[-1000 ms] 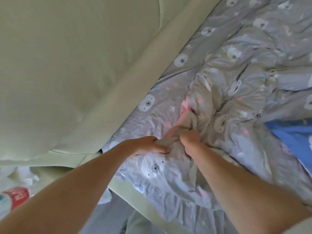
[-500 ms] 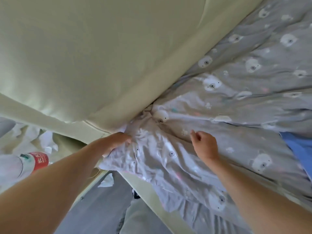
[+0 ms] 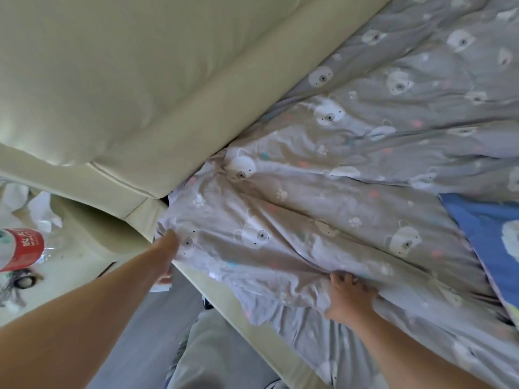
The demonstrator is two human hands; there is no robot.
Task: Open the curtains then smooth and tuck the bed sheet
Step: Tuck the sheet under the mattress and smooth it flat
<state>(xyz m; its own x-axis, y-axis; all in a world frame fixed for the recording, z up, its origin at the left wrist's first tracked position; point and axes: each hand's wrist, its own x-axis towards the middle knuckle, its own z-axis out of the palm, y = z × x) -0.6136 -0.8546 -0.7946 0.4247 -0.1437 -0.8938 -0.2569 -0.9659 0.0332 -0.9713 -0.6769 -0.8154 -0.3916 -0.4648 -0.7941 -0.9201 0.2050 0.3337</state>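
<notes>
Grey bear-print bed sheet (image 3: 323, 209) covers the mattress from 5 to 1 o'clock. Right hand (image 3: 349, 297) pinches a fold at 5 o'clock. Left hand (image 3: 168, 242) reaches the 9 o'clock corner; grip cannot be told. Risk: uneven pull may untuck that corner. No containers visible beyond a bottle (image 3: 19, 249).

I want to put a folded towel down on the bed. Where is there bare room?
The sheet is bare between the headboard and the blue cloth. The near corner is taken by the left hand and the right hand.
</notes>
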